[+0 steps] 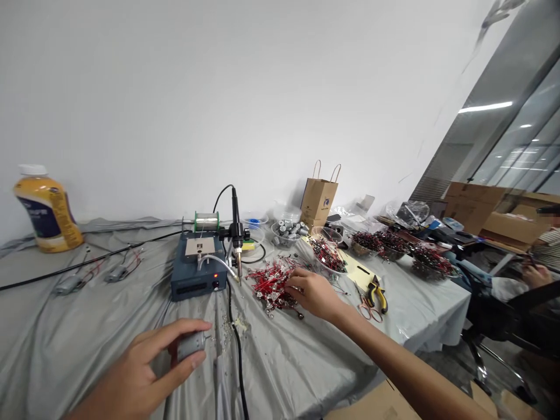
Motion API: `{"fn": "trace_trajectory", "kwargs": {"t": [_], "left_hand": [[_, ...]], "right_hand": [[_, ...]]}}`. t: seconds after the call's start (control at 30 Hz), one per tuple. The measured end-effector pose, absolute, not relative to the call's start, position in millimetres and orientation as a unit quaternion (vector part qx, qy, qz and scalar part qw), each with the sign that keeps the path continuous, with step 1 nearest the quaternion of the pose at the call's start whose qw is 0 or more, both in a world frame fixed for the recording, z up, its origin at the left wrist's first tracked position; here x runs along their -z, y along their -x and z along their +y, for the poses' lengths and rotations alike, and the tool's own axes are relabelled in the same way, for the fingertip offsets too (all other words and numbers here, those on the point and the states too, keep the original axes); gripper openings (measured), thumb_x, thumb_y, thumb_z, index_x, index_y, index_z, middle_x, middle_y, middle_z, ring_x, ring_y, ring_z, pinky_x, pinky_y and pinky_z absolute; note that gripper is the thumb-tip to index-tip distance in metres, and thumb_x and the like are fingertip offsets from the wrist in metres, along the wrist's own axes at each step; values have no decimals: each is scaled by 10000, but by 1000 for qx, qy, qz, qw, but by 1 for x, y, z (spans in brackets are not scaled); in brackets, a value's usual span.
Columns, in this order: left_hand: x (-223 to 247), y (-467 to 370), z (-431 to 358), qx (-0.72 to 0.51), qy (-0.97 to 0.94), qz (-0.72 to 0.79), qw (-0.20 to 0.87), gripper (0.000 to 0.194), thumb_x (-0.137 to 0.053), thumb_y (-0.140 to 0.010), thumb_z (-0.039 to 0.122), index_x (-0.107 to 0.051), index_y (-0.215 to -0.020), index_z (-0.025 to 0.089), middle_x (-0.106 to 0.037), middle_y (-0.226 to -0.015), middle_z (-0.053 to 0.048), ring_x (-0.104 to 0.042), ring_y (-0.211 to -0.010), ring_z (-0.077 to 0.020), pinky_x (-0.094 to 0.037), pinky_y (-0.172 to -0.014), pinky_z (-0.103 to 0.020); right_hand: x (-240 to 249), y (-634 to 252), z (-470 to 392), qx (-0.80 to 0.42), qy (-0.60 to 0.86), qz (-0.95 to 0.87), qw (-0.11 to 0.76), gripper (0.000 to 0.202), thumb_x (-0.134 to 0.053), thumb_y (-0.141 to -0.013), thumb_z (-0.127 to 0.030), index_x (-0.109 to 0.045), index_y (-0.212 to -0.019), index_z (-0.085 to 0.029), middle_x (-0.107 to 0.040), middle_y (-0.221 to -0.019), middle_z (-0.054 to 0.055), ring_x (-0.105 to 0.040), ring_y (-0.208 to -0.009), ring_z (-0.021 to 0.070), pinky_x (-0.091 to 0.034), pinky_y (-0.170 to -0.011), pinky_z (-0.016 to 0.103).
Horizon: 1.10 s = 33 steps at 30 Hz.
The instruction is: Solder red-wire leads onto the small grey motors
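Grey and cylindrical, the small motor (191, 346) is pinched in the left hand (131, 371) above the bench (297, 359); a steady, light hold suits it. Rightward, the upright soldering iron (237, 230) deserves clearance. Beyond, the right hand (312, 293) has fingertips at the red wires (269, 283), grip unclear; lifting one lead alone should limit tangling.

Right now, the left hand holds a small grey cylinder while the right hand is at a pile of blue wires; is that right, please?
Not blue: the head view shows the right hand at a pile of mostly red wires. The left hand holds the small grey cylinder.
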State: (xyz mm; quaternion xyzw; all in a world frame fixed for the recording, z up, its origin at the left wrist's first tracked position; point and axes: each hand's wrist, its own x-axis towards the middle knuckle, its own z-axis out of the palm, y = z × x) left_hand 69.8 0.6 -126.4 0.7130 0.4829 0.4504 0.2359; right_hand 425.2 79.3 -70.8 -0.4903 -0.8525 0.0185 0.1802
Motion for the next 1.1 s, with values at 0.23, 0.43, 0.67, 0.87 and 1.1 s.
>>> {"fn": "trace_trajectory", "kwargs": {"t": [0.23, 0.43, 0.67, 0.87, 1.1], "left_hand": [[119, -61, 9, -336, -751, 502, 267, 397, -656, -866, 523, -687, -1216, 339, -725, -1168, -31, -669, -1010, -258, -512, -848, -270], [117, -69, 12, -389, -693, 474, 378, 353, -670, -879, 488, -608, -1161, 284, -670, -1145, -53, -608, -1126, -248, -501, -904, -277], [106, -66, 22, -446, -624, 384, 514, 296, -733, -864, 392, -566, -1058, 242, -573, -946, -8, -545, -778, -129, -501, -676, -241], [109, -58, 27, -474, -570, 399, 539, 310, -760, -850, 368, -625, -1096, 237, -601, -995, -12, -591, -807, -124, -517, -735, -251], [108, -62, 28, -495, -502, 421, 570, 389, -769, -847, 365, -648, -1192, 232, -669, -1008, -33, -646, -915, -150, -529, -867, -258]], "right_hand": [[56, -433, 93, -79, 515, -803, 289, 160, -556, -937, -275, -664, -883, -170, -679, -792, 41, -589, -688, 137, -416, -631, 241], [29, -434, 109, -191, 497, -740, 411, 232, -595, -911, -383, -617, -854, -159, -633, -635, 13, -559, -517, 111, -434, -484, 216], [27, -393, 156, -296, 418, -661, 549, 390, -734, -795, -473, -653, -1008, -157, -659, -749, 20, -603, -599, 116, -515, -524, 237], [61, -388, 160, -365, 422, -614, 559, 402, -822, -709, -458, -689, -919, -142, -689, -774, 45, -643, -622, 133, -514, -493, 222], [73, -382, 148, -413, 412, -605, 541, 437, -817, -722, -494, -623, -919, -156, -722, -863, 64, -674, -647, 150, -546, -507, 234]]}}
